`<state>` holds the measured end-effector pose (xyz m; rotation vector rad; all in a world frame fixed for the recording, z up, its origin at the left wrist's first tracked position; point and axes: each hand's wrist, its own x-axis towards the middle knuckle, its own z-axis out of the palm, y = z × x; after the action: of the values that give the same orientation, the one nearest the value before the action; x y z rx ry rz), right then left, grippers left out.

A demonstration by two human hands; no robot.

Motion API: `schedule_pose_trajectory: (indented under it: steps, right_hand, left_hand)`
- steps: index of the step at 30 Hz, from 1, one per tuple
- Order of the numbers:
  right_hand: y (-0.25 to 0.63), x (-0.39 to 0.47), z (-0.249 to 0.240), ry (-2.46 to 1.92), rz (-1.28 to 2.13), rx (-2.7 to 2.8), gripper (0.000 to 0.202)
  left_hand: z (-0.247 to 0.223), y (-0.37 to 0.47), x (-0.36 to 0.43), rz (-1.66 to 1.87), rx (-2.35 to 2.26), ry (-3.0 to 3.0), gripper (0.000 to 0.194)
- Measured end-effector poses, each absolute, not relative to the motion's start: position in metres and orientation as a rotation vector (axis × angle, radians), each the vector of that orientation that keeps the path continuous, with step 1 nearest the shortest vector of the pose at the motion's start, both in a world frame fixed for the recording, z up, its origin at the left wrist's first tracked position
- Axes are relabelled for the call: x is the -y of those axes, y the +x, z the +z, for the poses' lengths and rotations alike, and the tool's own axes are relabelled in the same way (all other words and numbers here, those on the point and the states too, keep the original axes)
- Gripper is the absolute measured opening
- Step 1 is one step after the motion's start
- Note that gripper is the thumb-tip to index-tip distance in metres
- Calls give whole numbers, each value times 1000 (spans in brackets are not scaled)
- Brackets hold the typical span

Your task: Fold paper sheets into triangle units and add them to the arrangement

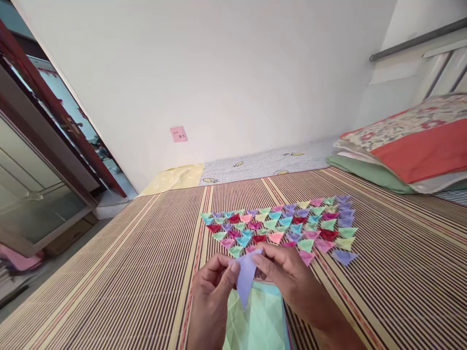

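A folded lavender paper triangle (245, 276) is held up between my two hands, its point hanging down. My left hand (214, 287) pinches its left corner between thumb and fingers. On the opposite side, my right hand (286, 270) grips the upper right corner with thumb and forefinger. Just beneath the paper lies a stack of creased sheets (257, 323), pale green on top. Beyond my hands, many small folded paper boats (270, 223) in mixed colours stand in rows; my hands hide part of the nearest row.
Everything rests on a striped mat (127, 272). Folded bedding and a floral pillow (412, 141) lie at the right. A white wall (233, 73) with a small pink note (178, 134) rises behind the mat. At the left is an open door (65, 116).
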<state>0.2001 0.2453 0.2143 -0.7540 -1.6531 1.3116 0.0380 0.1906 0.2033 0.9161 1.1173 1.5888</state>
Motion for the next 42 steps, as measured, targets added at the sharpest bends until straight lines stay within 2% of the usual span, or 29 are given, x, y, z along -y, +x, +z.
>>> schedule_pose_trajectory:
  steps: [7,12,17,26,33,42]
  right_hand:
    - [192,-245,219,-852,1158,1667,38]
    - [195,-244,223,-816,1293,1581,39]
    - [191,-243,221,-722,1377,1547,37]
    - [190,-239,218,-769,1266,1740,39]
    - [187,-234,217,-791,1301,1928,26]
    - [184,-232,213,-831,1212,1981,29]
  left_hand:
    - [207,40,-192,1614,-1216,1021,34]
    - [208,46,-191,1580,-1168,950,36]
    - [205,47,-193,1722,-1122,812,34]
    - [205,45,-197,1681,-1052,734,38]
    - [202,39,-194,1816,-1060,660,31]
    - [201,39,-195,1805,-985,598,25]
